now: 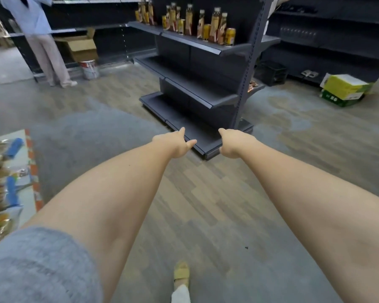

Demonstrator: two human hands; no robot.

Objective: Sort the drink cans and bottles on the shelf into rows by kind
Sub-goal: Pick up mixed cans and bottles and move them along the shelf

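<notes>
On the upper shelf (208, 45) of a dark freestanding rack ahead of you, the drinks stand mixed: tall brown-and-gold bottles (215, 25) with pale caps and short yellow cans (230, 36), one kind scattered among the other along the shelf front. The tiers below them look bare, save for a small reddish packet at the right end of a lower shelf.

Your arms stretch forward over the wooden floor (206, 204), both well short of the rack. Your left hand (176, 142) is loose and holds nothing, thumb and one finger sticking out. Your right hand (234, 142) is curled with the knuckles toward you; it appears to hold nothing, but how far its fingers are spread cannot be told.

The step in hand looks to be the approach. Walk closer and face the shelf squarely before reaching. The bottles are tall, narrow and crowded, so they would likely tip if brushed: take each low on the body, one at a time. Clearing the cans to one end first would probably open room for a bottle row.
</notes>
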